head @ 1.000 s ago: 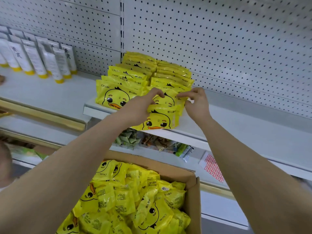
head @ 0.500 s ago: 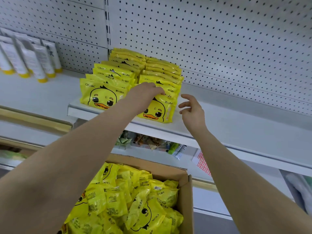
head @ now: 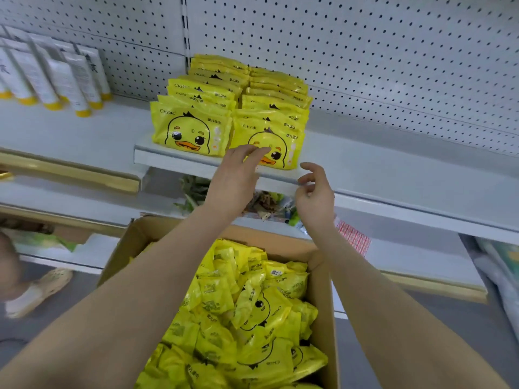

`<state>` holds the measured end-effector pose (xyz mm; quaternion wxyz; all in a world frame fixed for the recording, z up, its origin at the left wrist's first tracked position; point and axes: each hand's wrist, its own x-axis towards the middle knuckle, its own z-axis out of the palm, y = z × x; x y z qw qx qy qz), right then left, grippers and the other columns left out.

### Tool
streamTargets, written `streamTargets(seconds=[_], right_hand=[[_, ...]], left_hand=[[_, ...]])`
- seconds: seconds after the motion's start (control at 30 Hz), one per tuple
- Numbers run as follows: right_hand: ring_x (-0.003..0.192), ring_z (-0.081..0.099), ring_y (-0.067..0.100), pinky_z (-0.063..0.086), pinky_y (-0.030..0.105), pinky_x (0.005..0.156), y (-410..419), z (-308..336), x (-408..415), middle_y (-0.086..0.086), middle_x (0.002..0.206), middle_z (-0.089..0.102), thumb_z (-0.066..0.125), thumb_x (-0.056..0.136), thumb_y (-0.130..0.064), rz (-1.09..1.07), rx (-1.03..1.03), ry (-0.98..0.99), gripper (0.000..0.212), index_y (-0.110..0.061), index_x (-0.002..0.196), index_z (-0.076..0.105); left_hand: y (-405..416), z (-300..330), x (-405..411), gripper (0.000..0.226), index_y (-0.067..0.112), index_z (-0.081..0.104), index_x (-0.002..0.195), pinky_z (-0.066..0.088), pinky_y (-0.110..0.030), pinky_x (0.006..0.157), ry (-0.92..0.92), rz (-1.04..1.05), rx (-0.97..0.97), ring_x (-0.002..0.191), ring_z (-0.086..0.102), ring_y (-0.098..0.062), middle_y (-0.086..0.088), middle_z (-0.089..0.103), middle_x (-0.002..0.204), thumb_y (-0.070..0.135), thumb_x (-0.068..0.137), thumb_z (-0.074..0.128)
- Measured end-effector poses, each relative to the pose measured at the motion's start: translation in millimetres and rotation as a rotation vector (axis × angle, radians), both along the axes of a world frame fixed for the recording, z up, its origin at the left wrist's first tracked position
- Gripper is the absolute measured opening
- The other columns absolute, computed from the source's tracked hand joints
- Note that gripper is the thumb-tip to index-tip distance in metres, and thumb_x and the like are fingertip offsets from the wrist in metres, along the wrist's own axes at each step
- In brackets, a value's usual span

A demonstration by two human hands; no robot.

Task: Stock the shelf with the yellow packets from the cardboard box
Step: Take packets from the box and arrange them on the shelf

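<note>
A: Where do the packets lie relative to the hands?
B: Two rows of packets (head: pixel 193 133) stand on the shelf (head: pixel 393 175), faces outward, receding toward the pegboard (head: pixel 365 66). The front packet (head: pixel 280 147) of the right row sits just above and ahead of both hands. The remaining stock lies loose in the box (head: pixel 323 304), directly below the forearms.

A: State of the hands?
B: Left hand (head: pixel 233 178): fingers extended and slightly spread, tips over the lower face of the front packet; contact cannot be told from overlap. Right hand (head: pixel 316 192): fingers loosely curled, holding nothing, level with the shelf lip and just right of that packet. Neither grips a packet.

A: Which relation governs the next move?
B: Judged from the task, the next packet must come from the box, which is down and toward the body from both hands. Packets there lie jumbled, long axes at mixed angles; one duck-face packet (head: pixel 261 307) lies near the box's right wall, closer to the right hand. On the shelf each packet's long axis runs parallel to the shelf edge, so a picked packet likely needs turning upright, face forward
</note>
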<state>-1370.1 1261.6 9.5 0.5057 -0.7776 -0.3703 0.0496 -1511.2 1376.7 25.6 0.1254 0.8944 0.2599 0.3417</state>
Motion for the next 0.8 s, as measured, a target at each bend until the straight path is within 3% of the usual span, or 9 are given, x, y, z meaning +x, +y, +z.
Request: streamTargets(seconds=[0.07,0.2,0.3,0.4,0.5,0.63,0.8], right_hand=[[0.076,0.059,0.016,0.044,0.016,0.061,-10,-10,-19,0.001,0.094,0.062,0.04,0.085,0.0,-0.016,-0.007,-0.003,0.045,-0.027,0.117,0.054],[0.081,0.058,0.016,0.049,0.032,0.072,-38,-39,-53,-0.002,0.092,0.061,0.049,0.083,0.0,0.064,-0.112,0.047,0.042,-0.026,0.115,0.059],[0.084,0.057,0.014,0.049,0.032,0.077,-68,-63,-78,-0.001,0.096,0.06,0.057,0.084,-0.001,0.202,-0.316,0.12,0.039,-0.025,0.115,0.061],[0.102,0.056,0.018,0.043,0.03,0.086,-100,-91,-94,0.003,0.11,0.061,0.061,0.086,-0.007,0.399,-0.627,0.09,0.039,-0.022,0.122,0.059],[0.122,0.05,0.025,0.044,0.04,0.097,-127,-122,-104,0.005,0.13,0.056,0.062,0.086,-0.014,0.46,-0.877,0.012,0.05,-0.031,0.132,0.054],[0.129,0.041,0.029,0.045,0.046,0.095,-145,-139,-109,0.005,0.134,0.049,0.059,0.086,-0.013,0.41,-0.939,-0.064,0.052,-0.032,0.133,0.053],[0.131,0.041,0.032,0.041,0.043,0.103,-143,-144,-97,0.013,0.139,0.047,0.056,0.093,-0.018,0.3,-0.92,-0.133,0.044,-0.025,0.136,0.051]], left_hand=[[-16,-12,-17,0.055,0.015,0.052,0.134,0.044,-0.043,0.09,0.011,0.002,-0.062,0.111,0.05,-0.033,-0.013,0.055,0.123,0.0,0.082,0.063],[-48,-47,-56,0.051,0.02,0.055,0.13,0.048,-0.043,0.087,0.107,-0.001,-0.187,0.108,0.053,-0.029,-0.008,0.057,0.119,0.007,0.082,0.067],[-77,-83,-89,0.05,0.025,0.055,0.13,0.048,-0.039,0.088,0.221,-0.005,-0.351,0.112,0.054,-0.027,-0.004,0.055,0.125,0.012,0.083,0.068],[-105,-120,-121,0.051,0.028,0.051,0.134,0.043,-0.035,0.093,0.455,-0.027,-0.513,0.119,0.051,-0.025,-0.003,0.051,0.132,0.015,0.087,0.065],[-127,-148,-143,0.059,0.031,0.04,0.141,0.042,-0.036,0.099,0.688,-0.105,-0.608,0.126,0.045,-0.025,-0.002,0.041,0.143,0.014,0.088,0.062],[-146,-161,-152,0.061,0.031,0.038,0.143,0.041,-0.036,0.103,0.789,-0.19,-0.639,0.134,0.037,-0.021,0.003,0.033,0.15,0.01,0.09,0.06],[-159,-163,-152,0.056,0.027,0.042,0.141,0.04,-0.036,0.102,0.923,-0.191,-0.464,0.135,0.033,-0.024,0.0,0.036,0.149,0.003,0.091,0.049]])
